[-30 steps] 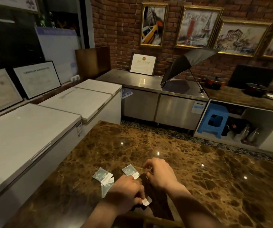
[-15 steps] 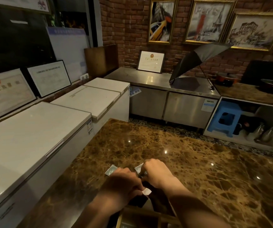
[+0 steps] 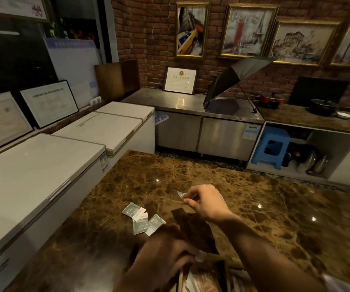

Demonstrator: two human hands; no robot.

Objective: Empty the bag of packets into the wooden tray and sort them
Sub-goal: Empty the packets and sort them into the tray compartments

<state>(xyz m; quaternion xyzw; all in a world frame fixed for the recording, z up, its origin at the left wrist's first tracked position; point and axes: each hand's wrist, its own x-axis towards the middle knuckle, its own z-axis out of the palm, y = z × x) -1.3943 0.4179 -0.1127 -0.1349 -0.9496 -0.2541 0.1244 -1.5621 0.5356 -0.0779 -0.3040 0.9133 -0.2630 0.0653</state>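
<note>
My right hand (image 3: 204, 202) is raised over the marble counter and pinches a small grey-green packet (image 3: 181, 194) between thumb and fingers. My left hand (image 3: 165, 247) rests low near the front edge, its fingers closed on something small and pale, partly hidden. Three similar packets (image 3: 143, 219) lie loose on the counter to the left of my hands. A dark flat bag or sheet (image 3: 193, 226) lies between my hands. The wooden tray (image 3: 214, 262) shows only in part at the bottom edge, under my arms.
The brown marble counter (image 3: 254, 207) stretches ahead and to the right. White chest freezers (image 3: 43, 169) stand along the left. Behind are a steel cabinet (image 3: 191, 114) with an open black umbrella (image 3: 233, 81) and a blue stool (image 3: 272, 147).
My right hand has lifted away from my left hand with a packet pinched in it. The loose packets on the left are uncovered again, and the view has tilted down a little.
</note>
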